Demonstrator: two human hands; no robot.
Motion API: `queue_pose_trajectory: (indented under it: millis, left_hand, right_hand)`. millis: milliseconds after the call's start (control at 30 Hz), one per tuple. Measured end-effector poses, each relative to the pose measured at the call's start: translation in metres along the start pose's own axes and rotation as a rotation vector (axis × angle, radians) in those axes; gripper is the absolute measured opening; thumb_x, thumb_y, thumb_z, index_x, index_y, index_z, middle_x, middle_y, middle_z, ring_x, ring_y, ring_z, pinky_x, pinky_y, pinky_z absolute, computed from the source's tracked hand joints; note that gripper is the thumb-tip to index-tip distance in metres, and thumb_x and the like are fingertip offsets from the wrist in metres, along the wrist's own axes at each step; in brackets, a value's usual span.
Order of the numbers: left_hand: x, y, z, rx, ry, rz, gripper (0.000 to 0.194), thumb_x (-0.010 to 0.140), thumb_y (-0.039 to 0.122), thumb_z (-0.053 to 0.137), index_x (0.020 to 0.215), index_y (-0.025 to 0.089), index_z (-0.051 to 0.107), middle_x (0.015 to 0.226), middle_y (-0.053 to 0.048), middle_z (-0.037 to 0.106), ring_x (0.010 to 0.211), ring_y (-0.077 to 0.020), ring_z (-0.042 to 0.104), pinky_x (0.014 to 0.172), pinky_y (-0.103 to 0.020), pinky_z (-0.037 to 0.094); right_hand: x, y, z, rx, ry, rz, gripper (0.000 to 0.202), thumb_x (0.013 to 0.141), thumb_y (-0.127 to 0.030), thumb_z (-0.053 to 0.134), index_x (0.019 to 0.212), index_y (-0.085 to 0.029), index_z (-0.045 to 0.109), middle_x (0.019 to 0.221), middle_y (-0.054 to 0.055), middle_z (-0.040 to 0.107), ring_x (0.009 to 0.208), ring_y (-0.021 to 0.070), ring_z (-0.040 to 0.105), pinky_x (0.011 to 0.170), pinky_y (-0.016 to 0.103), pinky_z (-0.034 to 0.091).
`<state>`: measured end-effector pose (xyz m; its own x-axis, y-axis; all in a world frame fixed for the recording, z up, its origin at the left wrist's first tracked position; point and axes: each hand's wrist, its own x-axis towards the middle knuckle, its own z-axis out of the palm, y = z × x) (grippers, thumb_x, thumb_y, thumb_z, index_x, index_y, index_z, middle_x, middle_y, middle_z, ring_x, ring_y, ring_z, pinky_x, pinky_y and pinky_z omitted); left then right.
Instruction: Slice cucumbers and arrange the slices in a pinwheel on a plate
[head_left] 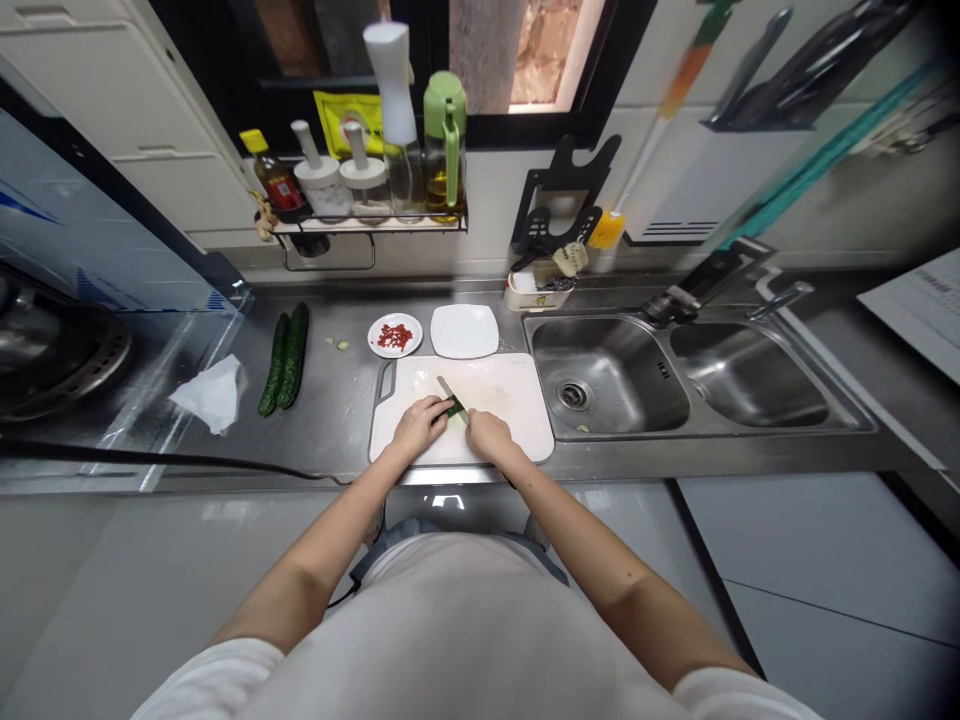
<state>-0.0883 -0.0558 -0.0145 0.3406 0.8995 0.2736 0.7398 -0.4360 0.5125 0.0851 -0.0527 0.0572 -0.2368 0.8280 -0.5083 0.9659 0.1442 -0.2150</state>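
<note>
A white cutting board (510, 400) lies on the steel counter in front of me. My left hand (417, 427) presses down on a small dark green vegetable piece (455, 409) on the board. My right hand (487, 435) grips a knife (448, 391) whose blade angles up and left across that piece. Most of the green piece is hidden between my fingers.
Two cucumbers (285, 358) lie at the left, with a crumpled tissue (212, 393) beside them. A small plate of chopped red chili (394, 336) and a bare white square plate (464, 331) sit behind the board. A double sink (615, 380) is at the right, a condiment shelf (367, 222) behind.
</note>
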Motion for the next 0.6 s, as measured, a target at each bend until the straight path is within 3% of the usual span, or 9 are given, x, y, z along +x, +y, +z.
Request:
queue_pose_trajectory:
  millis: [267,600]
  left_hand:
    - [-0.001,0.000,0.000,0.007,-0.008,-0.005,0.032,0.090,0.022,0.053,0.120,0.024,0.066,0.110,-0.005,0.065,0.099,-0.0172,0.062,0.090,-0.030,0.051]
    - [0.002,0.004,-0.009,0.056,-0.113,-0.104,0.036,0.092,0.028,0.050,0.126,0.028,0.063,0.116,-0.003,0.066,0.104,-0.0182,0.062,0.091,-0.029,0.050]
  right_hand:
    - [0.010,-0.004,-0.002,0.042,0.023,-0.003,0.036,0.092,-0.014,0.039,0.124,-0.014,0.055,0.114,0.015,0.067,0.106,0.0231,0.064,0.081,0.029,0.046]
    - [-0.010,0.014,0.004,0.020,0.031,-0.015,0.033,0.091,-0.017,0.040,0.117,-0.014,0.060,0.112,0.015,0.067,0.102,0.0244,0.064,0.078,0.030,0.045]
